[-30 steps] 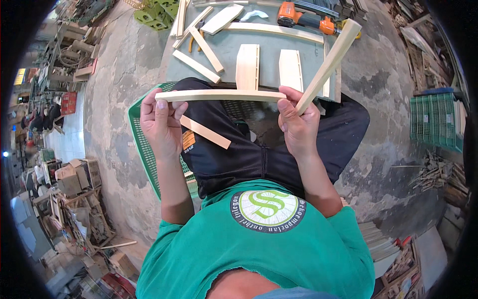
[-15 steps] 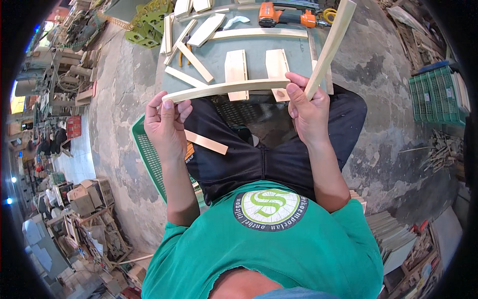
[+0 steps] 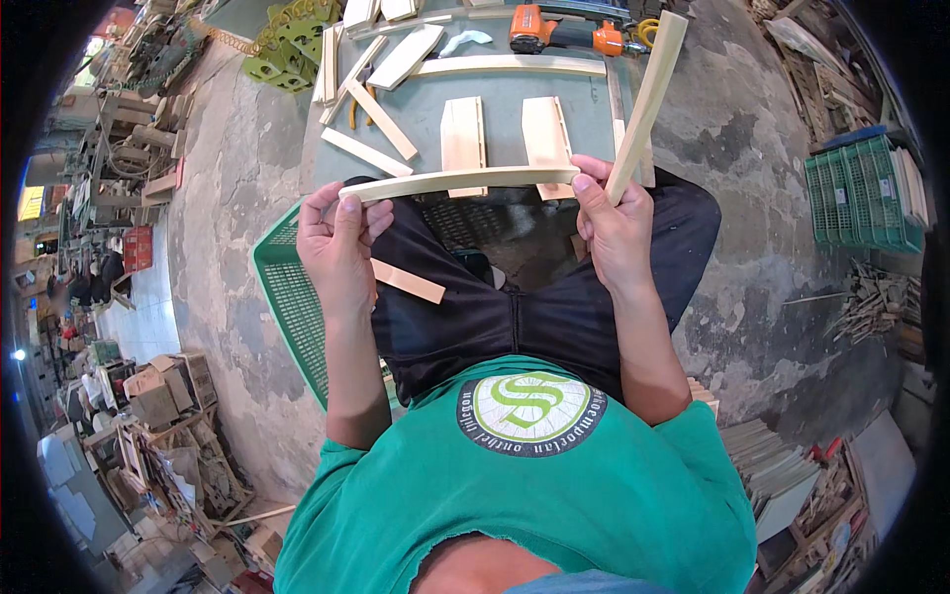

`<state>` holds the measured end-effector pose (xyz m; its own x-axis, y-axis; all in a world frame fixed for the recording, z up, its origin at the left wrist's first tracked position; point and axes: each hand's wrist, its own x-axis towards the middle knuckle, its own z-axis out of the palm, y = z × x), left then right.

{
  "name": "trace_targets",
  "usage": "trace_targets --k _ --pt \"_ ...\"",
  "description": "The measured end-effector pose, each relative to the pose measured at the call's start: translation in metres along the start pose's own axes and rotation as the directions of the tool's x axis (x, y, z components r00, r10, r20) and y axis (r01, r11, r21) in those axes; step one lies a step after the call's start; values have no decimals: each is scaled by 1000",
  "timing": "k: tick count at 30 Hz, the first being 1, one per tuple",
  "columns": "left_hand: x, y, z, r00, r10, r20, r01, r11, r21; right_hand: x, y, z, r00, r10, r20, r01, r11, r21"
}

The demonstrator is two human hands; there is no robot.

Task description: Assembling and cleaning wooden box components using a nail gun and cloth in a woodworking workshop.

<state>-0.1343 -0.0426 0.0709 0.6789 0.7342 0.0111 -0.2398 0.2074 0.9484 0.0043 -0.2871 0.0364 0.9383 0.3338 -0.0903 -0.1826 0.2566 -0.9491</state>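
A pale wooden strip (image 3: 460,182) lies level between my two hands above the near edge of the work table. My left hand (image 3: 341,238) pinches its left end, thumb on the near side. At its right end, my right hand (image 3: 614,223) grips it between thumb and fingers. A second wooden strip (image 3: 648,109) rises from the same right hand, slanting up and right; whether the two strips touch inside the grip I cannot tell. Beyond the level strip, two flat wooden pieces (image 3: 462,139) (image 3: 545,134) lie at the table's near edge, partly covered by it.
The grey-green table (image 3: 396,158) carries loose wooden strips (image 3: 384,121), pliers with orange handles (image 3: 353,111) and an orange-black nail gun (image 3: 564,35). A green basket (image 3: 287,287) stands left of my legs, with a short wooden slat (image 3: 408,281) over my thigh. Green crates (image 3: 861,188) stand at right.
My left hand has shifted slightly right with the level strip. The upright strip's far end has come a little nearer and left. Both hands keep their hold; the view has moved slightly.
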Motion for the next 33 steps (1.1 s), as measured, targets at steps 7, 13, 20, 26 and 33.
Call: trace_targets --k 7,13,20,26,33 --pt "10 -15 4 979 -197 -53 203 963 177 0 12 -15 995 92 -38 -92 996 -1" --pt "16 -27 10 965 -261 18 245 926 286 -8 15 -34 985 161 -52 -152 976 157" --pt "13 -31 13 968 -250 13 234 922 308 -11 13 -37 983 171 -60 -160 975 152" --pt "15 -29 7 972 -234 -27 231 925 301 -11 21 -35 984 180 17 -180 967 180" --pt "24 -25 14 988 -150 33 140 969 201 -20 22 -31 974 225 33 -227 963 145"
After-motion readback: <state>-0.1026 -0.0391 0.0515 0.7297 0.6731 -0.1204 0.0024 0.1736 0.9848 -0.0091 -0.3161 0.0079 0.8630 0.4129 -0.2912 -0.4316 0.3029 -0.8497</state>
